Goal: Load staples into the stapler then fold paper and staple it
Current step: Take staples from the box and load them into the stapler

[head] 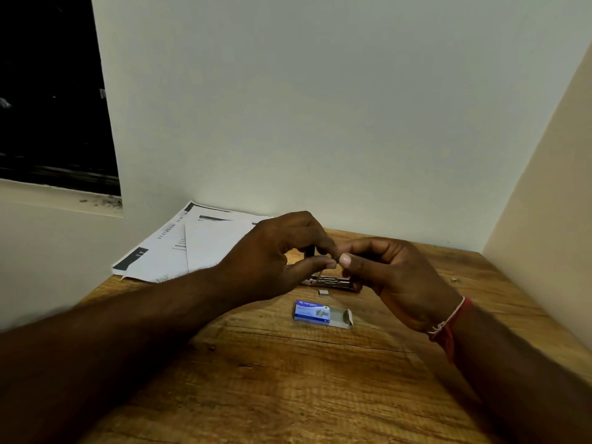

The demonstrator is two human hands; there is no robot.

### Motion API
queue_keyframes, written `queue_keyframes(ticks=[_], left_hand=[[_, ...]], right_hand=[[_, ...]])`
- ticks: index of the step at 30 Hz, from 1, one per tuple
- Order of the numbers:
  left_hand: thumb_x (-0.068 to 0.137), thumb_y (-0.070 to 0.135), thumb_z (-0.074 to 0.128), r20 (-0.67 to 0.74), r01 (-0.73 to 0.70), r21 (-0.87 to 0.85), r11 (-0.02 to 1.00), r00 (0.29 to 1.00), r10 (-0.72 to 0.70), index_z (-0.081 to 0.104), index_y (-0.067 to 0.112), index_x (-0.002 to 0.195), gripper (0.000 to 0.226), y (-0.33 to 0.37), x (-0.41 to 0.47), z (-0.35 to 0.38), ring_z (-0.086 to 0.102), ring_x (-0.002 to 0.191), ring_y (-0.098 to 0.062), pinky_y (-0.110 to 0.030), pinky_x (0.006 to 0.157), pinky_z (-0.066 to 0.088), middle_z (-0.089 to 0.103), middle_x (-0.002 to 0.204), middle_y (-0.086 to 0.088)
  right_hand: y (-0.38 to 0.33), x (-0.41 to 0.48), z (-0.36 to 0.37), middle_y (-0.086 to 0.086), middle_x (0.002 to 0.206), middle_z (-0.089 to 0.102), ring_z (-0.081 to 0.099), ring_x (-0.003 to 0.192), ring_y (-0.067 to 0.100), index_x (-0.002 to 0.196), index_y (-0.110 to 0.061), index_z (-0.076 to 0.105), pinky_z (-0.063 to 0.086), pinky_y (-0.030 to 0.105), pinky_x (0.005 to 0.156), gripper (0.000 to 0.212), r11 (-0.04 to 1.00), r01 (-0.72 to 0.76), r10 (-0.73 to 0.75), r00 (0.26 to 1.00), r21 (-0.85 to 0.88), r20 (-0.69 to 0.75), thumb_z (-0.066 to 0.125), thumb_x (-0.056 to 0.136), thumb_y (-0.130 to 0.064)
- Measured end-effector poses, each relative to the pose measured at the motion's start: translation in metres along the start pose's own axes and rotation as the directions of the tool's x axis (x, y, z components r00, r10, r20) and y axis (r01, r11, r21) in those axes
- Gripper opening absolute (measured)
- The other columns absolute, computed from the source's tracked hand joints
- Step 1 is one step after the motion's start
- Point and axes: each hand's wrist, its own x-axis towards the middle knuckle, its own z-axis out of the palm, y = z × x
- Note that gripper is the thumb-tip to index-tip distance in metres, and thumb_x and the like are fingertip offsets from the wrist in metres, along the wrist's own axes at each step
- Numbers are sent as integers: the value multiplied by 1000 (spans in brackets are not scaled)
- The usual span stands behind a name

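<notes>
The forearms lay nearest the camera, reaching in over the wooden surface (288,379). The left hand (275,261) and the right hand (394,277) met above the middle of it, fingertips pinched together on a small item, apparently a strip of staples (337,258) (too small to confirm). Both hands were closed to a fine pinch, the other fingers curled. A red and white thread (448,328) circled the right wrist.

The stapler (330,282) lay on the surface directly below the hands, its metal channel exposed and apparently open; the right hand hid its far end. A short loose staple fragment (323,292) lay just beside it. The blue staple box (312,311) rested nearer the camera, its flap (347,316) open. The printed paper sheets (198,248) lay at the far left against the wall, overhanging the surface edge and not yet folded.

Judgement: loading was in progress. Risks from here:
- The strip could snap under pinch pressure, leaving fragments.
- A strip seated crooked or inverted could jam the channel.
- A dropped strip could scatter on the surface.
- The overhanging sheets could slide off if nudged.
</notes>
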Motion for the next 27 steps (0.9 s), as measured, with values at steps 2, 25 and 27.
queue_keyframes(ticks=[2, 25, 27], left_hand=[[94, 27, 92, 32, 89, 40, 995, 995, -90, 82, 21, 122, 30, -6, -1, 0, 73, 95, -14, -43, 84, 62, 76, 108, 8], [94, 31, 91, 79, 297, -5, 955, 952, -295, 87, 32, 119, 26, -4, -9, 11, 76, 94, -6, -27, 80, 63, 85, 104, 17], [95, 28, 91, 58, 300, -27, 954, 953, -298, 88, 30, 117, 23, -4, -8, 12, 77, 94, -7, -26, 80, 63, 85, 102, 17]], right_hand=[[-1, 2, -1, 9, 101, 83, 70, 86, 23, 102, -13, 86, 58, 37, 73, 17, 988, -18, 1, 993, -153, -114, 83, 89, -24], [6, 0, 19, 18, 98, 84, 84, 91, 27, 104, 5, 80, 67, 27, 81, 13, 999, -50, 53, 974, 18, -221, 75, 92, 9], [5, -1, 18, 20, 100, 84, 84, 93, 29, 105, 7, 79, 68, 29, 82, 15, 998, -46, 56, 975, 49, -217, 76, 90, 8]])
